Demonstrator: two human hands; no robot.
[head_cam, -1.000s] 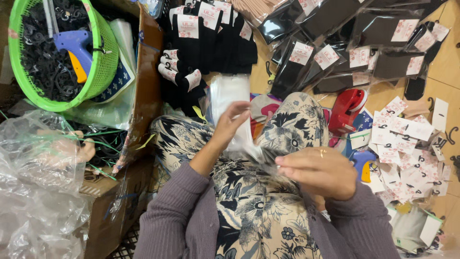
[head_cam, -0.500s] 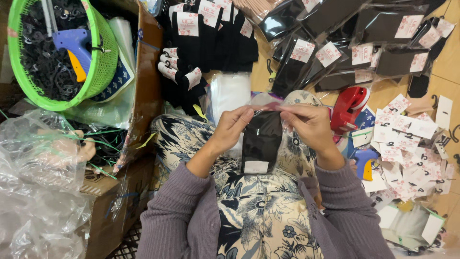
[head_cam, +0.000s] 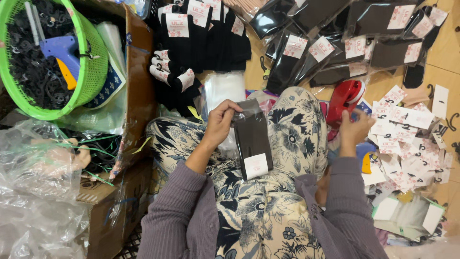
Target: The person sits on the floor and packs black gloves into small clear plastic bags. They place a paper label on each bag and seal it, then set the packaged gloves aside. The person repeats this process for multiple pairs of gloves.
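Observation:
My left hand (head_cam: 221,123) pinches the top of a clear bag holding dark folded socks (head_cam: 252,138) with a white label at its lower end; it hangs over my lap in floral trousers. My right hand (head_cam: 355,130) is out to the right, fingers loosely curled, over a heap of white paper labels (head_cam: 407,144) and close to a red tagging tool (head_cam: 346,97). It holds nothing that I can see. A stack of empty clear bags (head_cam: 223,88) lies just beyond my left hand.
Bagged dark socks (head_cam: 335,43) and unbagged black socks (head_cam: 201,38) lie at the top. A green basket (head_cam: 93,72) with black hooks and a blue tagging gun sits top left on a cardboard box (head_cam: 136,72). Crumpled plastic (head_cam: 33,201) fills the lower left.
Both hands held the bagged socks half a second ago. The right hand has since let go and moved right to the label heap; the left hand still holds the bag.

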